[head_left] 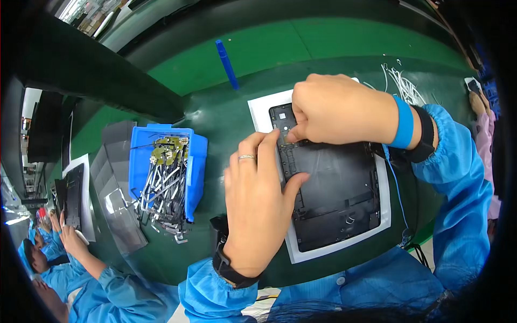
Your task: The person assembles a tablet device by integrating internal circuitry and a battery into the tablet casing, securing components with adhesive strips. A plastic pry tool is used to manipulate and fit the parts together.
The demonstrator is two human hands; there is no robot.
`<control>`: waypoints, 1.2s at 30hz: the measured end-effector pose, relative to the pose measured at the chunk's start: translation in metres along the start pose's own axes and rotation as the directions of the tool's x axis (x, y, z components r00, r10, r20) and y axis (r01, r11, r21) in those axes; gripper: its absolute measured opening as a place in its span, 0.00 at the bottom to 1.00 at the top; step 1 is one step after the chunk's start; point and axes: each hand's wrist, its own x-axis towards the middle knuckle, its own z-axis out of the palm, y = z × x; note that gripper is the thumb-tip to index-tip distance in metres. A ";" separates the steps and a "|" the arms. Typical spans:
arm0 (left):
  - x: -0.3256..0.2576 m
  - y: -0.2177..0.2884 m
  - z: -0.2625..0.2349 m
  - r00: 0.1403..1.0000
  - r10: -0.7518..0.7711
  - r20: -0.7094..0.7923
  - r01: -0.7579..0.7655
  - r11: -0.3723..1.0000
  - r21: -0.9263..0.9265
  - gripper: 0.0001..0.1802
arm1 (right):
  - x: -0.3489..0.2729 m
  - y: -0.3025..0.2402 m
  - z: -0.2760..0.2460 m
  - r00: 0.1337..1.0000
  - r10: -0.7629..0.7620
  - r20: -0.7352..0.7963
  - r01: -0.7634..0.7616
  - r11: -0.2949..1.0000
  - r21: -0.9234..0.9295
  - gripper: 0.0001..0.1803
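One white square (282,116) on black casing (340,180) — left fingers (267,156) spread; right fingers (299,110) — hold unclear.

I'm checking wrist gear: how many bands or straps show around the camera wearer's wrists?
3: a black left-wrist strap, a blue right-wrist band and, beside it toward the elbow, a black right-wrist strap. More may be hidden under the sleeves.
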 end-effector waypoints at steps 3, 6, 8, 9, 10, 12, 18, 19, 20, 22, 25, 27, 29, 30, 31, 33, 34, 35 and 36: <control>0.002 -0.001 0.000 1.000 -0.005 0.007 0.005 1.000 -0.015 0.40 | 0.001 -0.003 -0.008 0.990 0.085 0.111 -0.084 0.996 -0.016 0.26; 0.004 -0.001 0.003 1.000 0.023 -0.003 -0.023 1.000 -0.003 0.40 | -0.001 0.005 -0.003 0.992 0.080 0.101 -0.079 0.997 -0.010 0.27; 0.002 -0.001 0.003 1.000 0.016 -0.005 -0.016 1.000 -0.005 0.39 | -0.004 0.011 0.003 1.000 -0.003 0.030 0.005 0.999 -0.043 0.29; 0.002 0.000 0.001 1.000 0.020 -0.007 -0.020 1.000 -0.002 0.39 | -0.004 0.013 0.000 1.000 -0.003 0.025 0.005 0.999 -0.043 0.29; 0.002 0.001 0.000 1.000 -0.004 0.029 0.004 1.000 -0.012 0.38 | -0.004 0.016 -0.003 0.991 0.027 0.128 -0.039 0.995 0.091 0.29; 0.002 0.002 -0.001 0.998 -0.028 0.060 0.029 0.999 -0.018 0.37 | -0.006 0.022 -0.011 0.960 0.061 0.272 -0.126 0.966 0.227 0.31; 0.002 -0.001 -0.001 0.992 0.049 0.113 -0.060 0.993 0.101 0.34 | -0.023 0.059 -0.009 0.961 0.083 0.263 -0.198 0.872 0.448 0.27; 0.002 0.000 -0.003 0.990 0.046 0.131 -0.064 0.988 0.139 0.33 | -0.027 0.063 -0.009 0.956 0.093 0.280 -0.223 0.847 0.482 0.26; 0.002 0.001 -0.004 0.988 0.041 0.150 -0.067 0.982 0.176 0.33 | -0.030 0.066 -0.008 0.959 0.086 0.270 -0.221 0.825 0.520 0.22; 0.005 0.008 -0.006 0.988 0.043 0.151 -0.071 0.979 0.190 0.33 | -0.036 0.070 -0.012 0.954 0.086 0.288 -0.235 0.808 0.540 0.21; 0.008 0.010 -0.002 0.990 0.035 0.139 -0.066 0.972 0.225 0.31 | -0.040 0.075 -0.010 0.941 0.057 0.334 -0.254 0.769 0.587 0.16; 0.009 0.012 0.000 0.991 0.031 0.130 -0.062 0.968 0.241 0.31 | -0.043 0.076 -0.008 0.945 0.093 0.312 -0.281 0.717 0.637 0.19; 0.010 0.015 0.001 0.996 0.051 0.078 -0.070 0.961 0.269 0.29 | -0.045 0.082 -0.002 0.959 0.077 0.272 -0.253 0.667 0.701 0.19; 0.010 0.014 0.003 0.995 0.053 0.082 -0.073 0.961 0.266 0.29 | -0.045 0.084 0.001 0.971 0.062 0.232 -0.220 0.616 0.756 0.19; 0.011 0.013 0.006 0.994 0.088 0.071 -0.105 0.953 0.284 0.28 | -0.047 0.085 0.002 0.970 0.066 0.233 -0.224 0.614 0.757 0.19; 0.010 0.012 0.011 0.990 0.122 0.064 -0.136 0.944 0.301 0.27 | -0.049 0.083 0.004 0.968 0.119 0.220 -0.247 0.582 0.775 0.18; 0.008 0.012 0.013 0.990 0.107 0.092 -0.129 0.946 0.297 0.27 | -0.051 0.080 0.004 0.968 0.118 0.223 -0.249 0.579 0.777 0.18; 0.007 0.012 0.015 0.989 0.091 0.119 -0.122 0.948 0.293 0.26 | -0.054 0.077 0.003 0.958 0.176 0.224 -0.285 0.638 0.716 0.17; 0.007 0.014 0.015 0.988 0.090 0.122 -0.122 0.948 0.292 0.26 | -0.057 0.075 0.004 0.947 0.234 0.220 -0.321 0.690 0.648 0.17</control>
